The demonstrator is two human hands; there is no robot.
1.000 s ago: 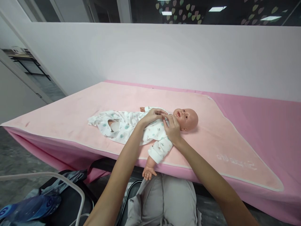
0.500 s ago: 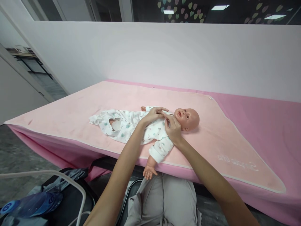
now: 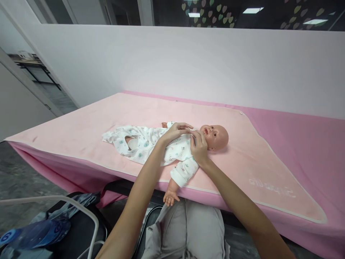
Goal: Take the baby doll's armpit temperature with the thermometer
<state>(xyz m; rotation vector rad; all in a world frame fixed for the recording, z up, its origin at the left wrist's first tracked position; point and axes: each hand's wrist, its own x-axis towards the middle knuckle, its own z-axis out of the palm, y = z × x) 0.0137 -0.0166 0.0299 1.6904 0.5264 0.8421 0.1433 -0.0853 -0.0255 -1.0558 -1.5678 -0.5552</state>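
Observation:
A baby doll lies on its back on a pale pink blanket, head to the right. It wears a white printed romper. One bare doll arm hangs over the table's near edge. My left hand rests on the doll's chest, fingers pinching the romper's collar below the chin. My right hand meets it at the neckline, fingers closed on the same fabric. The romper gapes open at the legs on the left.
The blanket lies over a darker pink tablecloth against a white wall. Below left stand a black seat with a white metal rail and a blue plastic package. Grey cloth lies on my lap.
Both hands stay at the doll's collar with only small finger shifts. The view has drifted slightly.

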